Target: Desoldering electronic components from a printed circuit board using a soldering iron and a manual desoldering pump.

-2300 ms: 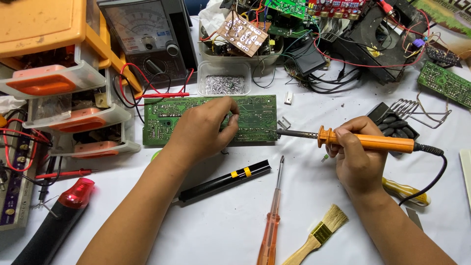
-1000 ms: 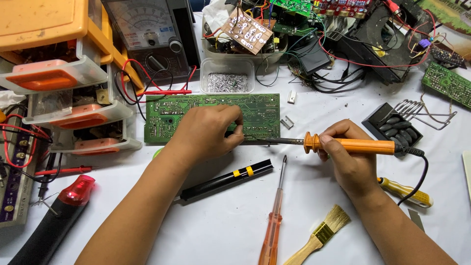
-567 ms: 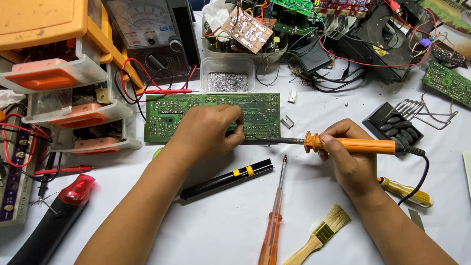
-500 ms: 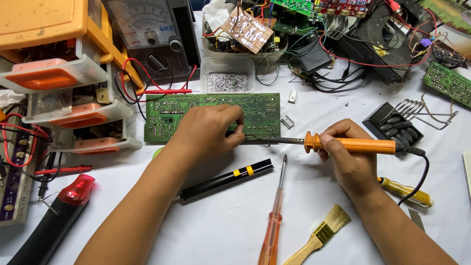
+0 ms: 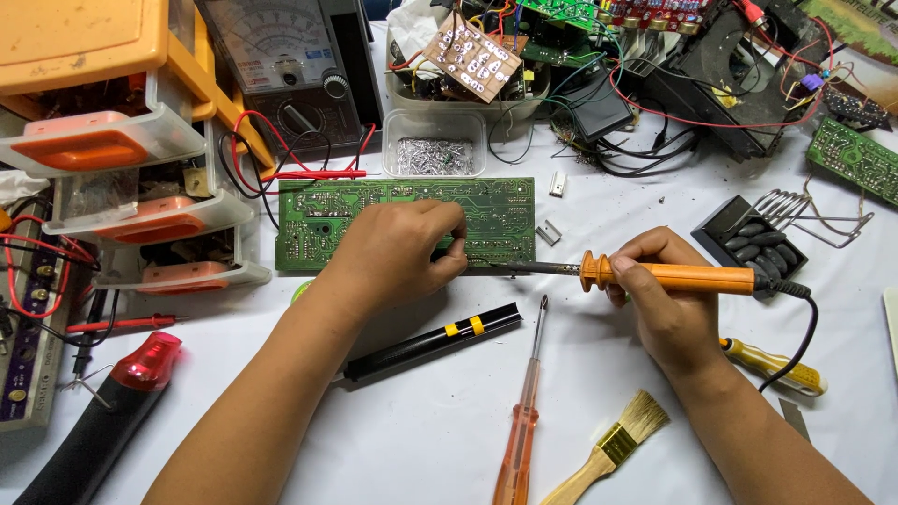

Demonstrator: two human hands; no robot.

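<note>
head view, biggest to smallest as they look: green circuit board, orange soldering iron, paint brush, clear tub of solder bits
1. Flat green circuit board
2. Orange-handled soldering iron
3. Wooden-handled paint brush and clear plastic tub of solder bits look alike; unranked.

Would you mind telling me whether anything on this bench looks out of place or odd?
Nothing looks spilled or broken. The green circuit board lies flat under the left hand, and the right hand holds the soldering iron. Only the loose wires behind form a tangle.
</note>
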